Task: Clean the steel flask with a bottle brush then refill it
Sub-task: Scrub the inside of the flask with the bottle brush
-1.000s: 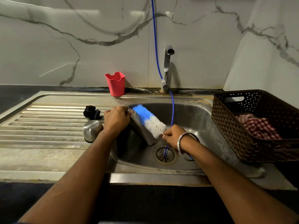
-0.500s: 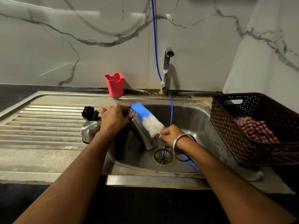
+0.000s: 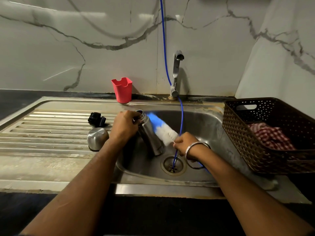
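Over the sink basin (image 3: 201, 130), the left hand (image 3: 125, 126) has its grip round the neck of the tilted steel flask (image 3: 150, 137), while the right hand (image 3: 185, 143) grips the blue-and-white bottle brush (image 3: 163, 128) lying against the flask's right side.

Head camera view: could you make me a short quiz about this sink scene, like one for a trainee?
1. True or false: the bottle brush is fully inside the steel flask.
2. Which hand grips the flask near its mouth: the left hand or the right hand?
3. Multiple choice: where does the steel cup lie? A) in the brown basket B) on the ribbed drainboard C) under the tap

Key:
1. False; the bristles lie outside, along the flask's side.
2. The left hand; the right hand holds the brush by its handle.
3. B, beside the black stopper.
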